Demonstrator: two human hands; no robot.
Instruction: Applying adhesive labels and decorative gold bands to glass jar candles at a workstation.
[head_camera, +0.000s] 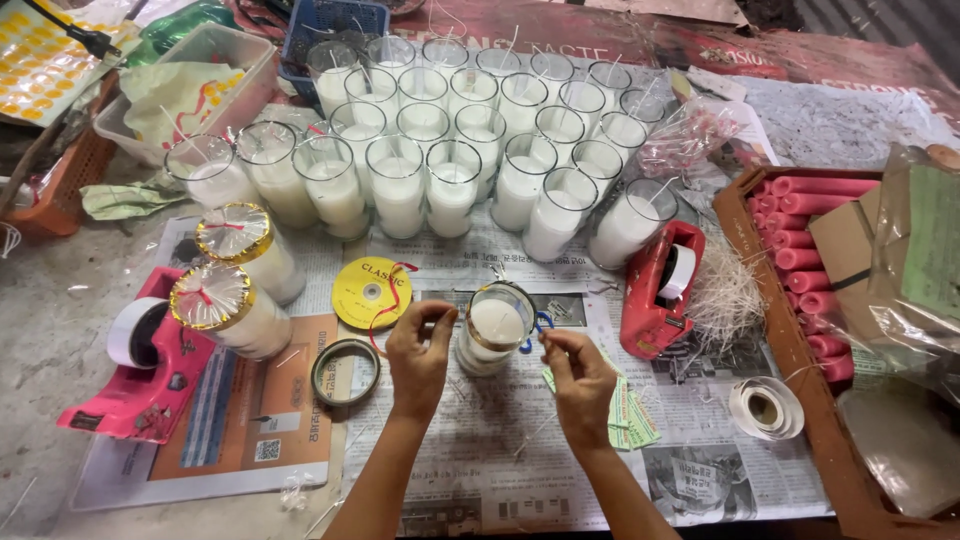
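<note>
A glass candle jar (493, 328) filled with white wax stands on newspaper (520, 470) in front of me, with a gold band around its rim. My left hand (418, 352) pinches something thin at the jar's left side, near a red ribbon (392, 295) that trails from a yellow spool (371, 292). My right hand (577, 378) pinches at the jar's right side, beside blue scissors (541, 327) half hidden behind the jar. What each hand pinches is too thin to make out.
Several unwrapped wax-filled glasses (450, 150) crowd the back. Two wrapped, ribboned candles (232, 275) lie at left by a pink tape dispenser (150, 375). A red tape dispenser (660, 290), green labels (628, 415), a tape roll (765, 408) and a tray of pink candles (800, 240) sit right.
</note>
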